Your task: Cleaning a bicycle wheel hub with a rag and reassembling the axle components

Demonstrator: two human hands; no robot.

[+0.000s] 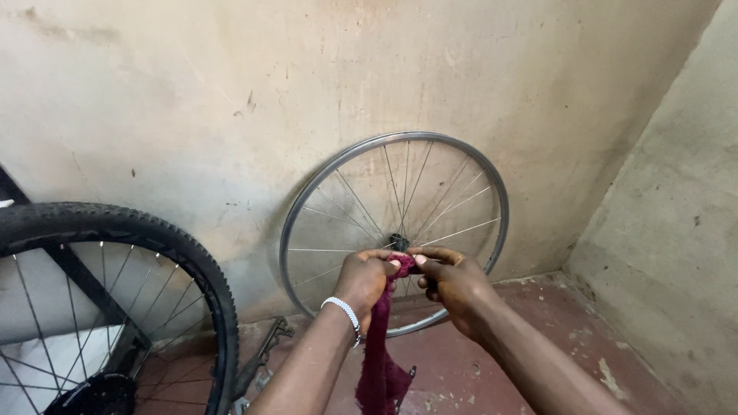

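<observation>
Between both hands hangs one maroon cloth (pixel 382 361), its top pinched tight by the left hand (pixel 364 278) and right hand (pixel 453 281) — fingers clamped together, perhaps to twist it. At twelve o'clock, one bare spoked rim (pixel 394 230) leans against the wall; at nine o'clock, one knobby-tyred wheel (pixel 115 307) — two wheels altogether.

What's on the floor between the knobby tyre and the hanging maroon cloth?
In the head view, dark metal bicycle parts lie on the red floor between the tyre and the cloth.
</observation>
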